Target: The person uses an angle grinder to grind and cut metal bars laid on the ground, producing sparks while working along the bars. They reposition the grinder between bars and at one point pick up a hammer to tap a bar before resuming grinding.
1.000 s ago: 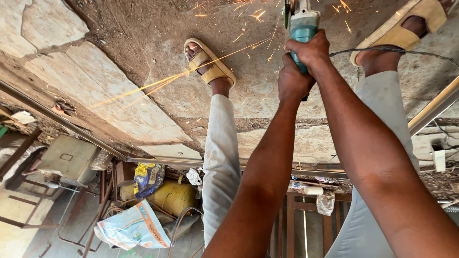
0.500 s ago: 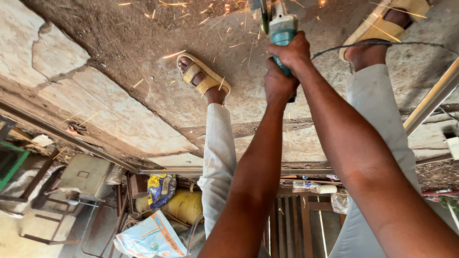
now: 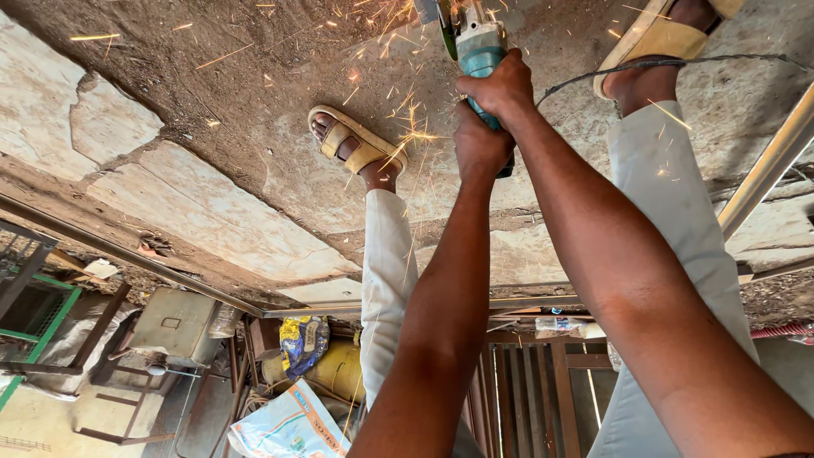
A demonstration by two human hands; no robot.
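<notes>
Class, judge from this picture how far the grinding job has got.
Done: cannot be told; the workpiece lies beyond the top edge. In hand: both hands grip the teal angle grinder, sparks flying over the concrete floor. Left: grinding seems unfinished; how much remains is hidden.

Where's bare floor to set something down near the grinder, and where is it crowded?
Bare concrete floor lies beyond the sandalled foot, up to the metal bar. Sparks fly between that foot and the grinder, held by both the left hand and the right hand. Past the bar it is crowded: metal box, yellow drum, bags.
</notes>
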